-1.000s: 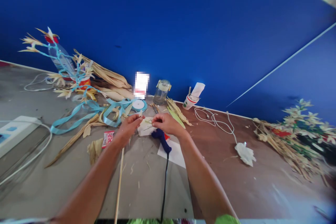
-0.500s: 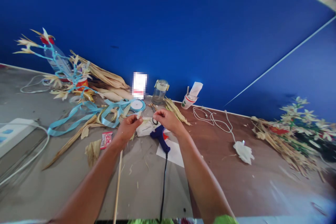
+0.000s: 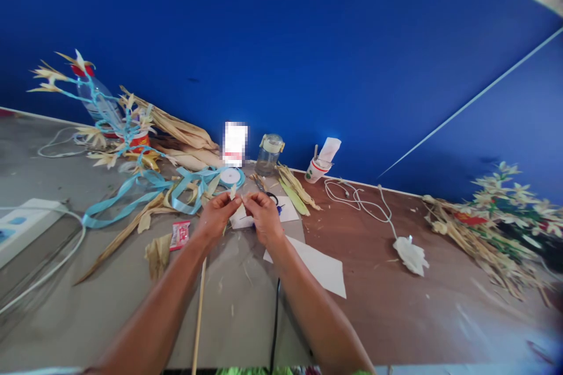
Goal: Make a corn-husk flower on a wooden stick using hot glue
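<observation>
My left hand (image 3: 219, 215) and my right hand (image 3: 262, 214) meet over the table, fingertips pinched together on a small pale husk piece (image 3: 233, 192) that sticks up between them. A thin wooden stick (image 3: 199, 312) runs from under my left wrist toward me. The blue glue gun is mostly hidden under my right hand; its black cord (image 3: 274, 326) trails toward the near edge. A white paper sheet (image 3: 321, 267) lies just right of my right forearm. Another paper (image 3: 287, 211) lies behind my hands.
Light-blue ribbon (image 3: 132, 193) and dried husks (image 3: 176, 129) spread at left, with a bottle (image 3: 94, 96) holding husk flowers. A white power strip (image 3: 17, 225) is far left. A glass jar (image 3: 268, 153), paper cup (image 3: 317, 167), white cable (image 3: 365, 199) and a flower bundle (image 3: 497, 217) lie behind and right.
My right hand has moved left toward my left hand, covering the glue gun and uncovering the white sheet. Both hands now pinch the husk piece closer together.
</observation>
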The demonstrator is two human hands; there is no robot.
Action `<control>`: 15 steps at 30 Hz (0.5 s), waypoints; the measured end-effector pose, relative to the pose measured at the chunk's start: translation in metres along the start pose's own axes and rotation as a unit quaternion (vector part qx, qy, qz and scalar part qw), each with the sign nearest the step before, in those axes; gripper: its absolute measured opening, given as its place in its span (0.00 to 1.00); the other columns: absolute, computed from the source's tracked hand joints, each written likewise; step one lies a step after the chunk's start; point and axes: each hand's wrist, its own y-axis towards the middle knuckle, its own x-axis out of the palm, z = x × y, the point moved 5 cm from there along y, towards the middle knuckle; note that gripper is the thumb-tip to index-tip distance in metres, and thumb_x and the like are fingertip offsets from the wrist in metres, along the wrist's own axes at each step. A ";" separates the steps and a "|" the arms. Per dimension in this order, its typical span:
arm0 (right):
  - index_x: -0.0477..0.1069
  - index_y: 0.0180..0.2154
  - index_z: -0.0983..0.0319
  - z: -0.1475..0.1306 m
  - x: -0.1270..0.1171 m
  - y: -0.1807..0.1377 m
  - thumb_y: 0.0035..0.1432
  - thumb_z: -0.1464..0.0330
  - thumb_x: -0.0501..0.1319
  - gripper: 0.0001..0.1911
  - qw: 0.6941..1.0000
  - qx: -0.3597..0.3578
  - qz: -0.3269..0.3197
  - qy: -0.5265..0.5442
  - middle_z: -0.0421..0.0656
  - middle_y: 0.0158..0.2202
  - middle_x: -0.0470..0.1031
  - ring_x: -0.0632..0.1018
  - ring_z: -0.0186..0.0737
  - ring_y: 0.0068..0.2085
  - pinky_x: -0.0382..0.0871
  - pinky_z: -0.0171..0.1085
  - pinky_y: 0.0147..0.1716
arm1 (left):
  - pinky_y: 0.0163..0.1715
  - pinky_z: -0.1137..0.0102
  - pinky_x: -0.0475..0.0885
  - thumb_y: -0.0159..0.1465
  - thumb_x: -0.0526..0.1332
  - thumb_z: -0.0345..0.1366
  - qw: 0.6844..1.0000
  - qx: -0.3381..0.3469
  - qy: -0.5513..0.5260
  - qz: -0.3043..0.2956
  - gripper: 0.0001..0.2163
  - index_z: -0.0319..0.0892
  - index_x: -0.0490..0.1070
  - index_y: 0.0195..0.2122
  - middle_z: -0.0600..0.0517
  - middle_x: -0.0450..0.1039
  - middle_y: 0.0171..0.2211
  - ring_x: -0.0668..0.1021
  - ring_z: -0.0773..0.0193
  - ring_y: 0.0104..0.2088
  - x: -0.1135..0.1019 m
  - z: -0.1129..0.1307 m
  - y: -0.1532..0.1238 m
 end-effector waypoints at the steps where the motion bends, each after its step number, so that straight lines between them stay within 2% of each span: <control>1: 0.67 0.24 0.62 0.000 -0.001 -0.001 0.43 0.65 0.62 0.07 1.000 0.001 -0.001 0.004 0.32 0.18 0.62 0.61 0.28 0.21 0.55 0.30 0.23 | 0.25 0.76 0.63 0.47 0.69 0.39 1.000 -0.003 0.004 -0.001 0.11 0.38 0.72 0.27 0.56 0.69 0.23 0.67 0.72 0.24 0.000 -0.001 0.000; 9: 0.70 0.25 0.62 -0.005 -0.006 -0.004 0.40 0.69 0.59 0.05 1.000 0.016 0.006 -0.018 0.34 0.19 0.66 0.64 0.29 0.23 0.58 0.31 0.25 | 0.22 0.75 0.60 0.47 0.69 0.41 0.999 -0.001 0.050 -0.012 0.13 0.38 0.72 0.26 0.56 0.67 0.21 0.65 0.72 0.22 0.002 -0.003 0.001; 15: 0.71 0.25 0.63 -0.003 -0.011 -0.001 0.40 0.69 0.61 0.06 1.000 0.015 0.014 0.007 0.34 0.20 0.67 0.64 0.28 0.22 0.58 0.31 0.25 | 0.22 0.75 0.58 0.50 0.66 0.43 0.986 0.030 0.159 -0.030 0.12 0.38 0.72 0.27 0.57 0.66 0.20 0.65 0.71 0.22 -0.003 -0.009 0.006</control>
